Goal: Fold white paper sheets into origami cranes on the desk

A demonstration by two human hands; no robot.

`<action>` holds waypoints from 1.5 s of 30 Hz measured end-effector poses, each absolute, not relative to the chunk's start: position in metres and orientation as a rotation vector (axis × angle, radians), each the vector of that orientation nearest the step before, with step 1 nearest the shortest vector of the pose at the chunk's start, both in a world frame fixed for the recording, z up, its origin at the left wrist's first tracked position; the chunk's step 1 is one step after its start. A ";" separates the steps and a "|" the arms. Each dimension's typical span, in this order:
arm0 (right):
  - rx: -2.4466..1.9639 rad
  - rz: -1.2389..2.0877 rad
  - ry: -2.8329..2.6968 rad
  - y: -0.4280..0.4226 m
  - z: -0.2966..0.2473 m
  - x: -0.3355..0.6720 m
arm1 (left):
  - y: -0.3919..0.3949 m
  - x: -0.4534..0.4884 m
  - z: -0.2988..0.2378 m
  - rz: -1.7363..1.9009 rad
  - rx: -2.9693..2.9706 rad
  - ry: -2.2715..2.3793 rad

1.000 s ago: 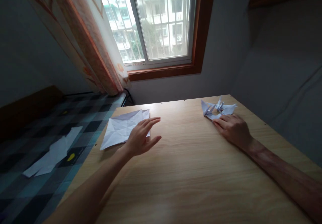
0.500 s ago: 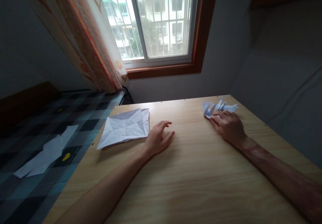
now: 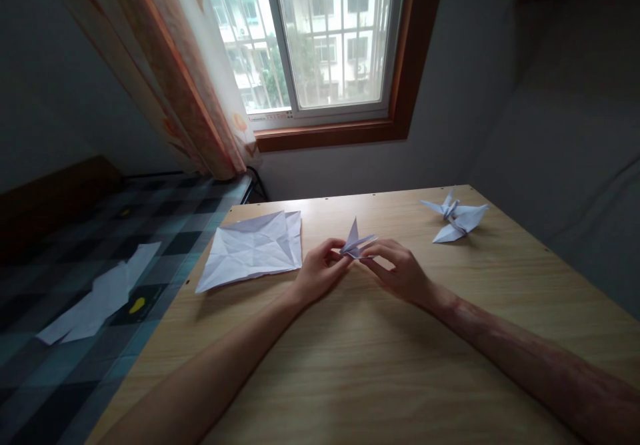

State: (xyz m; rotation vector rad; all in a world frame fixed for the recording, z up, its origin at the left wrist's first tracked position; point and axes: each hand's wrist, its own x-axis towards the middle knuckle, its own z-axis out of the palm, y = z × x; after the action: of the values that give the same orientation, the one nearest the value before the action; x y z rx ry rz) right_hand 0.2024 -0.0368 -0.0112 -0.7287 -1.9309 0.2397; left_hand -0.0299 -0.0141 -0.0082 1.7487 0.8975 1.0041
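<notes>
A small white origami crane (image 3: 354,239) is held between my two hands, over the middle of the wooden table (image 3: 320,358). My left hand (image 3: 324,266) pinches its left side between thumb and fingers. From the right, my right hand (image 3: 395,265) grips the other side near the lower edge, also in a pinch. One pointed tip of the crane stands upright; my fingers cover its lower part. Farther right lie more folded white paper cranes (image 3: 457,218), close together near the table's far right corner.
Creased white paper sheets (image 3: 255,248) lie on the table left of my left hand. A bed with a checked cover (image 3: 60,385) adjoins the table's left side, with white paper strips (image 3: 107,298) on it. Beyond the table are a wall, an orange curtain (image 3: 185,98) and a barred window.
My right hand has brought one paper crane from the group at the far right to the middle. My left hand, open before, now pinches it too. The view has shifted slightly.
</notes>
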 end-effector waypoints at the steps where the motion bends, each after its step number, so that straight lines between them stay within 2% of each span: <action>1: -0.723 0.276 -1.928 -0.038 -0.009 0.202 | -0.014 -0.030 -0.008 1.005 1.736 0.906; 7: -0.724 0.479 -1.815 -0.045 0.001 0.210 | -0.019 -0.028 -0.001 0.981 1.743 0.875; 15: -0.928 0.537 -1.601 -0.041 -0.013 0.213 | -0.022 -0.031 0.004 0.873 1.592 0.744; 21: -0.898 0.530 -1.728 -0.044 -0.011 0.213 | -0.018 -0.032 0.000 0.865 1.490 0.760; 35: -0.846 0.569 -1.648 -0.042 -0.014 0.214 | -0.010 -0.035 -0.004 0.893 1.387 0.729; 45: -0.873 0.738 -1.479 -0.037 -0.016 0.213 | -0.014 -0.033 0.000 0.834 1.437 0.726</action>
State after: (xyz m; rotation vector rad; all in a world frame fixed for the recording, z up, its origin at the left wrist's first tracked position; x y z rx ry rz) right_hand 0.2134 -0.0371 -0.0158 -0.8726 -1.4794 0.7377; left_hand -0.0329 -0.0141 0.0003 1.4365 0.7263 0.8339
